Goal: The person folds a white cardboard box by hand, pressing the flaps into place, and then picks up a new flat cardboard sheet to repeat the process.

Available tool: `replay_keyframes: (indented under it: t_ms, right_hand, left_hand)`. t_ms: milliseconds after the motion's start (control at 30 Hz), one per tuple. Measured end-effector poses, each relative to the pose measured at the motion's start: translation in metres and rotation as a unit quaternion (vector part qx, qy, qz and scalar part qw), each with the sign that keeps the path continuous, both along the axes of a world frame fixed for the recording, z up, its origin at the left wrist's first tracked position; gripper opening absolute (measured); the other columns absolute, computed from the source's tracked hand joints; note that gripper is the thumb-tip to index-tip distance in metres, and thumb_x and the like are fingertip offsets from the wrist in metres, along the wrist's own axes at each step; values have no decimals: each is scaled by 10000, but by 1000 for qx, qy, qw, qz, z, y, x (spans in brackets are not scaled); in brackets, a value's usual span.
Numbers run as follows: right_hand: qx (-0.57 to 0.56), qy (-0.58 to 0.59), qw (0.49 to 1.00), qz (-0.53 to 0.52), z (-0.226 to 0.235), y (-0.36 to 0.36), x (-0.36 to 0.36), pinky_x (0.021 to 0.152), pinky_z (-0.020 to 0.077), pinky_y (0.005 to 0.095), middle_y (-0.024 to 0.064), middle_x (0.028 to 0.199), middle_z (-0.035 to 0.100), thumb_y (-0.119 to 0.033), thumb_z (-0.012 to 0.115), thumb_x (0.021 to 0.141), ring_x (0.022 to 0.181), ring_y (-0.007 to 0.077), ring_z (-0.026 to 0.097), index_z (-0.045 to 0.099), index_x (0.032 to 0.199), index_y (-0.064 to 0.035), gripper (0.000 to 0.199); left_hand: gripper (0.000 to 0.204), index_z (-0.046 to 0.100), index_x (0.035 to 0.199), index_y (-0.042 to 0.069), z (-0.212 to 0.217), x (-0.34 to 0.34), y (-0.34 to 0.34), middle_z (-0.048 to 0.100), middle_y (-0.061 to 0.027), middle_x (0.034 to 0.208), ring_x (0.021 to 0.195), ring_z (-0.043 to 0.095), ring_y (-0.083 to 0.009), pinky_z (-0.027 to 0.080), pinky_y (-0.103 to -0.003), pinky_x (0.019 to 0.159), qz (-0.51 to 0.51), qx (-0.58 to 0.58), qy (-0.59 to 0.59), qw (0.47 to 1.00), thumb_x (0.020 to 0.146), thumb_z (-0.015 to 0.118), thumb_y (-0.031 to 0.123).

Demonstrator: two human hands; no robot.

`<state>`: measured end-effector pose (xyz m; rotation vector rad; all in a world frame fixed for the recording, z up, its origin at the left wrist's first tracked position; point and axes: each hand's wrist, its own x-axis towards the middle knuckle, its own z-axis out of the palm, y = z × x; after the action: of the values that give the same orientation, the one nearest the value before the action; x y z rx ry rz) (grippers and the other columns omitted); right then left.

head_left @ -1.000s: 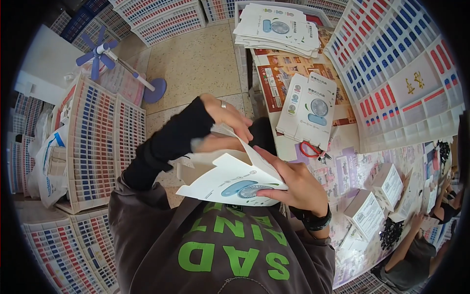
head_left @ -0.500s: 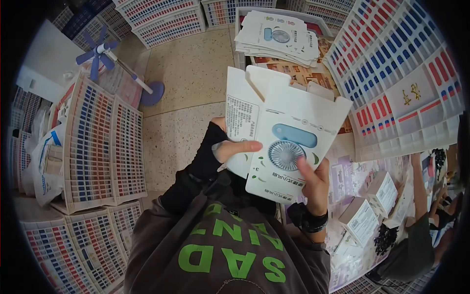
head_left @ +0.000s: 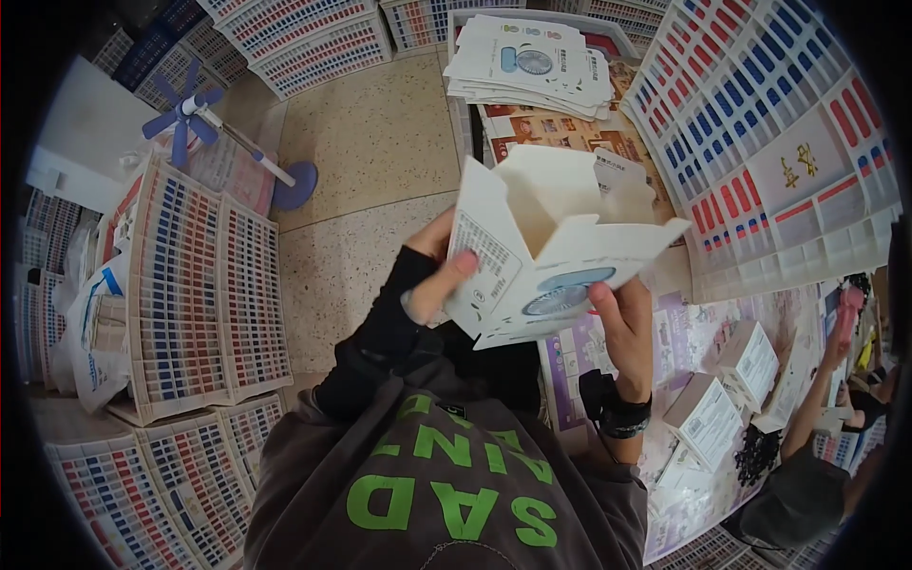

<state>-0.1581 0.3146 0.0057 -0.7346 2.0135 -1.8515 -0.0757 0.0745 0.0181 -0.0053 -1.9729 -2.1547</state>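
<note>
At frame centre, 1 white cardboard carton [head_left: 546, 242], half-erected and open end uppermost, is gripped by the left hand [head_left: 439, 275] and right hand [head_left: 622, 318] at opposite sides.

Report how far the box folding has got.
Done: several closed white boxes lie to the person's right. In hand: the left hand and right hand hold a white carton, opened into a box shape with its top flaps not yet closed. Left: a stack of flat cartons waits ahead, unfolded.
</note>
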Motion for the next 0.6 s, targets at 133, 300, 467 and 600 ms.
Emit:
replay_keyframes:
  t_ms: [133, 300, 467, 600]
  right_hand:
    - [-109, -2, 994, -31, 20, -23, 11, 900, 447, 316, 139, 1226, 536, -56, 529, 953, 1064, 175, 548, 336, 1343, 27, 443]
    - [-143, 96, 975, -140, 14, -36, 24, 1039, 383, 444, 213, 1489, 241, -42, 635, 862, 1327, 340, 360, 123, 1493, -63, 813]
    - [117, 662, 683, -285, 12, -23, 23, 1092, 249, 611, 178, 1427, 355, -332, 611, 905, 1315, 437, 359, 261, 1452, -76, 698]
    - [164, 617, 753, -160, 15, -22, 30, 1018, 326, 590, 140, 1167, 535, -673, 389, 895, 1115, 377, 524, 488, 1273, -48, 737]
  left_hand:
    - [1089, 163, 1437, -11, -7, 1, 28, 399, -194, 1359, 1289, 401, -278, 325, -414, 1054, 62, 25, 67, 995, 682, 834, 395]
    - [1345, -153, 1489, 90, -22, 4, 30, 215, -198, 1502, 1340, 354, -322, 316, -451, 1068, 93, -216, 164, 958, 641, 882, 226]
    - [1194, -15, 1520, 67, -19, 2, 35, 473, -267, 1339, 1212, 526, -333, 408, -395, 998, 26, -221, 244, 944, 684, 836, 126]
    - [1116, 114, 1531, 133, -26, -2, 35, 525, -233, 1289, 1094, 592, -367, 465, -398, 924, 65, -267, 296, 915, 670, 820, 64]
